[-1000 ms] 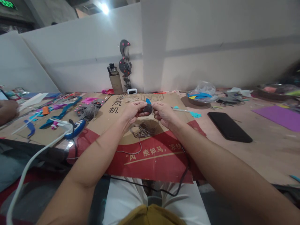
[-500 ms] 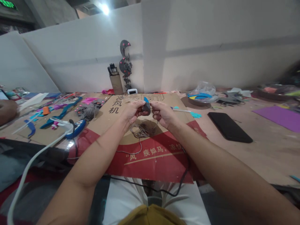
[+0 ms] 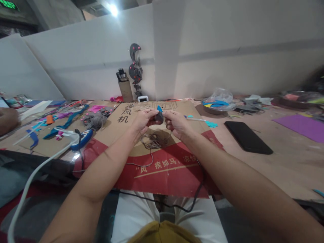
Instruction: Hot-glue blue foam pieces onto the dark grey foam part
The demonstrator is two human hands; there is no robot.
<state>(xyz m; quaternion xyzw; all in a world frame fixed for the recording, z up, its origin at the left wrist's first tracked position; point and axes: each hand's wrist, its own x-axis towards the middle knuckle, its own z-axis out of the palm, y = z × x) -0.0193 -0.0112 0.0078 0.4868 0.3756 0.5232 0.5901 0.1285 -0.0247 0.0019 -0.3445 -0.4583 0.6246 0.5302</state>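
Note:
Between the fingertips of my left hand (image 3: 143, 122) is a small crescent-like piece (image 3: 159, 116), wrapped in grey yarn, with a bare blue tip pointing up. My right hand (image 3: 177, 122) is closed in a pinch right beside it, on what looks like the grey yarn; the exact pinch point is too small to see. Loose coils of yarn (image 3: 153, 141) lie on the cardboard (image 3: 164, 180) below both hands, and a thin strand rises from them toward my right hand.
On the left lie a grey yarn ball (image 3: 97, 118), a blue device with a white cable (image 3: 82, 140) and foam scraps. A bottle (image 3: 125, 87) stands at the back. To the right are a black phone (image 3: 248, 137), a bowl (image 3: 215, 108) and a purple sheet (image 3: 302, 125). Another person's hand (image 3: 8, 119) rests far left.
The wrapped piece has tilted slightly and its blue tip has shifted a little right. My right fingers have moved slightly closer to it. The other person's hand has shifted slightly.

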